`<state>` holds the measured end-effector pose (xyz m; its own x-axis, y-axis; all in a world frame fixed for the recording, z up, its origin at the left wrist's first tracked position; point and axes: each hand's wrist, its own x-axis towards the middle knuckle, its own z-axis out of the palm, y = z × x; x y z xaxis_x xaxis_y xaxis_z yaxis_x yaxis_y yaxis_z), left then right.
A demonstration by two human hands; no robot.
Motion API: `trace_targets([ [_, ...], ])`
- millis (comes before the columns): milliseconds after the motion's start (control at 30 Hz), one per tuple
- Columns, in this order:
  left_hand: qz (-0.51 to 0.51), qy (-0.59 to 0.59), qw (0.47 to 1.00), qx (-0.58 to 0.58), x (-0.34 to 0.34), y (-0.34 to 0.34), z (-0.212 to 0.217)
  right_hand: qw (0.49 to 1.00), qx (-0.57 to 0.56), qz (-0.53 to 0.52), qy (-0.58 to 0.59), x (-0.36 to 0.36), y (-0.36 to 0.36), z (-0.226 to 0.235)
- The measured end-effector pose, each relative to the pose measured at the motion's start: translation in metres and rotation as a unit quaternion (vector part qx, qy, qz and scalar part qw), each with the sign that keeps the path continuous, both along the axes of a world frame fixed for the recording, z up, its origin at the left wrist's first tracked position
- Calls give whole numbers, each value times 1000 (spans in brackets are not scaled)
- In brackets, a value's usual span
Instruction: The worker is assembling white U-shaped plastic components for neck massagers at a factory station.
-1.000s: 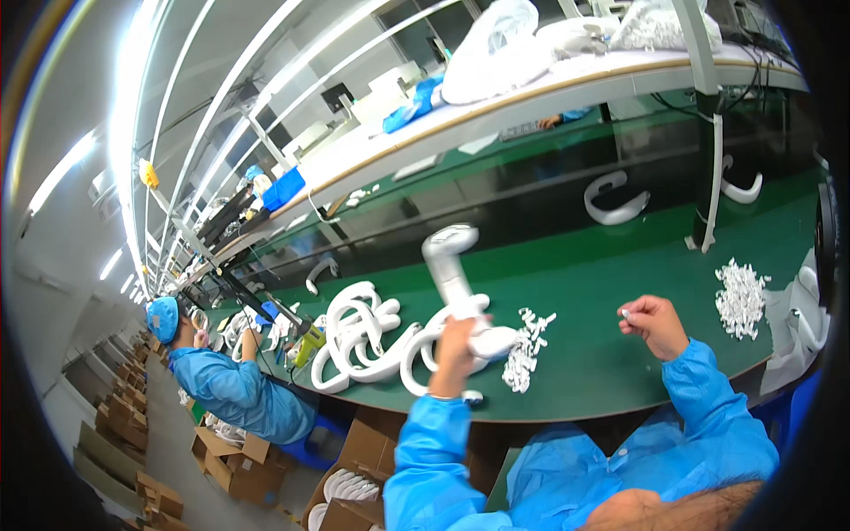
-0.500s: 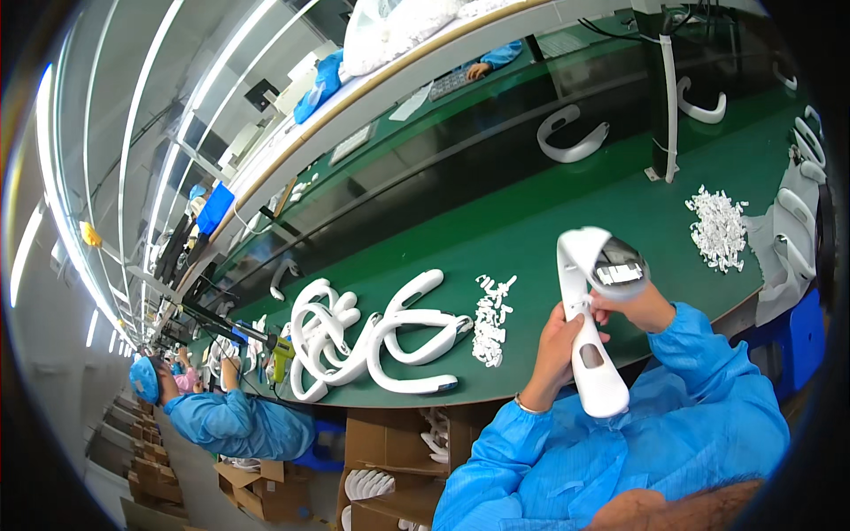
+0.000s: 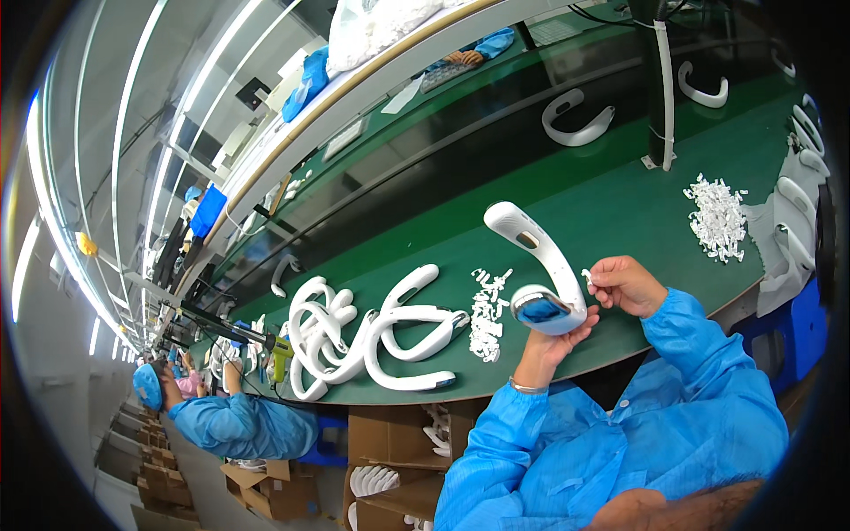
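Fingers of the left hand point(image 3: 553, 341) are curled around a white curved housing point(image 3: 538, 265), held above the green table point(image 3: 620, 212) edge. Fingers of the right hand point(image 3: 624, 285) pinch a small white part point(image 3: 586, 276) beside it. Cardboard boxes point(image 3: 390, 469) below contain white housings.
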<state>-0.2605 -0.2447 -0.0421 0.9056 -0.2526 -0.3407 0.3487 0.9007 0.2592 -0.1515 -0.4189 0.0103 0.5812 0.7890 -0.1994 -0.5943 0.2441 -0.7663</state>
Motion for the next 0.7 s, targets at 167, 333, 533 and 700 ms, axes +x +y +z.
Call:
trace_targets([
  [167,34,-46,977,205,-10,-19,10,999,-30,-7,-13,-5,0,-3],
  [333,61,-51,952,295,-17,-37,30,990,-61,-18,-129,-15,3,0],
  [533,100,-35,939,326,-20,-40,30,988,-80,-22,-127,-21,2,8],
  [700,88,-17,941,327,-28,-45,41,966,-106,-68,-226,-17,6,13],
])
